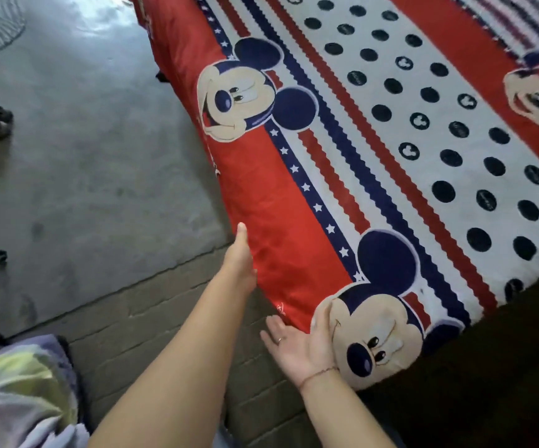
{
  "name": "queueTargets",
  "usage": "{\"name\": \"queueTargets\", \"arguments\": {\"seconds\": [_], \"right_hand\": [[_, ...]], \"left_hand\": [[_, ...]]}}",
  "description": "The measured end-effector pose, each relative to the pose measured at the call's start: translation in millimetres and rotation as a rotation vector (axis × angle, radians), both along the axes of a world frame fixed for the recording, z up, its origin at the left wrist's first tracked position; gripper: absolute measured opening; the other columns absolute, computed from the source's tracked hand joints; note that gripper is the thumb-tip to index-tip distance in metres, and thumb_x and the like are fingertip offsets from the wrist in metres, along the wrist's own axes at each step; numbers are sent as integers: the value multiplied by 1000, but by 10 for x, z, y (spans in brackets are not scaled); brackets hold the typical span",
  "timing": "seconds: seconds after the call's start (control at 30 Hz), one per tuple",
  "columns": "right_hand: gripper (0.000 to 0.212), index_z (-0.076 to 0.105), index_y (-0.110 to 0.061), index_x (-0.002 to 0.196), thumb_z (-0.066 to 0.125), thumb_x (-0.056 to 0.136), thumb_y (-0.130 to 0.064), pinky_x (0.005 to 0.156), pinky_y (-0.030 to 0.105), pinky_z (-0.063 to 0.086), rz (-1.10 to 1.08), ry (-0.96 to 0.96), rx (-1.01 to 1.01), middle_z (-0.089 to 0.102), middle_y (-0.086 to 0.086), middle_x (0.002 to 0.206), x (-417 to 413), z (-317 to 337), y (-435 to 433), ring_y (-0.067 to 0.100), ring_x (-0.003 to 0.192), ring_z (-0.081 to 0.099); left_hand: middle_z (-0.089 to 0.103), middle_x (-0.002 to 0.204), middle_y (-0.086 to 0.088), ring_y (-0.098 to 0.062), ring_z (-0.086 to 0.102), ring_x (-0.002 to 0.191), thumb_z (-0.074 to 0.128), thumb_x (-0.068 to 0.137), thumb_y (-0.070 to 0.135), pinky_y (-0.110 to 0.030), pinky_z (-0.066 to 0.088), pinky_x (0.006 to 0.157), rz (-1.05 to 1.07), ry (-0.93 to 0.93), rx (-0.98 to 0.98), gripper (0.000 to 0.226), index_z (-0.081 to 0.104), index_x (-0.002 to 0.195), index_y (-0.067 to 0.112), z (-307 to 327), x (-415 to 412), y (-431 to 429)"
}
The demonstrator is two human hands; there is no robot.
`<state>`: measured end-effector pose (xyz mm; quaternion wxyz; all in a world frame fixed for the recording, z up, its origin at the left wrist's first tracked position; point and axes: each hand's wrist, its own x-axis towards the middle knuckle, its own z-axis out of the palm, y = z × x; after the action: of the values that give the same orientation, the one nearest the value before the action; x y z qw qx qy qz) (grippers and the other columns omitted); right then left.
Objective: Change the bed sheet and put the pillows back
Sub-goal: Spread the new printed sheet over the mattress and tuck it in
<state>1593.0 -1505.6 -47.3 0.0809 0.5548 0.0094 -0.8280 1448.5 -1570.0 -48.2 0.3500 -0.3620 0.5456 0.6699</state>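
**Both hands flat at sheet corner**

Red, white and navy cartoon-mouse bed sheet [294,195] lies spread over the bed, red border hanging down the side toward the concrete floor [93,163]. Left hand [240,257]: fingers straight, laid flat against the red border, gripping nothing. Right hand [297,345]: palm up, fingers spread wide at the near corner, thumb touching the printed face, holding nothing. Pale bundled cloth [19,389] lies on the floor, lower left.

The bed sheet [374,140] fills the frame's right, the floor [84,156] its left; the left hand [240,257] and right hand [297,344] touch the sheet's lower-left edge.
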Motion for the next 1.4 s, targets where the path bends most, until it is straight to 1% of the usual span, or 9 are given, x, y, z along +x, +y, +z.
{"name": "queueTargets", "arguments": {"seconds": [0.07,0.2,0.67,0.87,1.03,1.1,1.2,1.3,1.4], "right_hand": [[102,21,-11,151,49,76,-74,115,48,19,-189,-27,45,20,20,156,-218,-69,18,29,145,21],[88,28,-8,148,49,84,-64,117,48,15,-434,-115,49,19,19,156,-285,-260,30,30,145,19],[89,60,-10,117,75,44,-58,108,54,31,-828,-41,157,54,19,128,-420,-264,27,39,118,48],[86,64,-21,125,88,47,-46,102,60,38,-996,123,528,59,13,133,-688,-216,130,39,122,54],[35,79,-23,97,66,79,-49,88,53,51,-1060,-45,592,67,6,122,-734,-494,-123,29,109,64],[54,72,-24,112,81,66,-52,90,50,45,-1053,-198,484,61,5,131,-737,-682,-288,28,117,57],[129,55,-26,132,91,13,-59,91,45,43,-1052,-411,436,60,2,130,-757,-853,-438,23,113,57],[100,48,-20,134,73,54,-74,94,41,43,-997,-519,405,52,1,138,-920,-705,-415,20,114,54],[80,39,-16,134,51,79,-73,99,38,41,-1049,-535,314,41,2,144,-1096,-628,-505,21,115,48]], "left_hand": [[59,131,-3,-21,55,122,26,97,63,-32,46,87,-119,-37,69,66,55,133,15,40,-199,2],[46,144,0,-21,41,136,37,86,74,-34,35,103,-228,-142,127,85,41,145,12,17,-410,-27],[72,114,-6,-20,67,103,63,79,59,-43,50,94,-197,-124,390,60,64,122,18,-491,-1205,183],[70,117,-9,-20,70,101,98,26,42,-39,57,85,-228,-132,565,102,66,118,12,-507,-1461,234],[73,105,-9,-19,70,90,83,63,32,-40,50,91,-219,-262,510,51,68,108,12,-799,-1447,21],[75,91,-2,-15,70,83,63,88,27,-34,52,84,-255,-304,388,25,64,109,15,-994,-1416,-192],[58,67,6,-8,53,68,62,88,29,-22,50,71,-487,-284,235,9,56,89,22,-1264,-1603,-502],[36,61,5,-5,37,52,68,76,27,-18,44,58,-681,-242,301,23,46,75,22,-1291,-2077,-764],[52,63,7,-5,51,57,62,87,24,-18,45,64,-727,-247,354,14,54,75,22,-1105,-2626,-905]]}}
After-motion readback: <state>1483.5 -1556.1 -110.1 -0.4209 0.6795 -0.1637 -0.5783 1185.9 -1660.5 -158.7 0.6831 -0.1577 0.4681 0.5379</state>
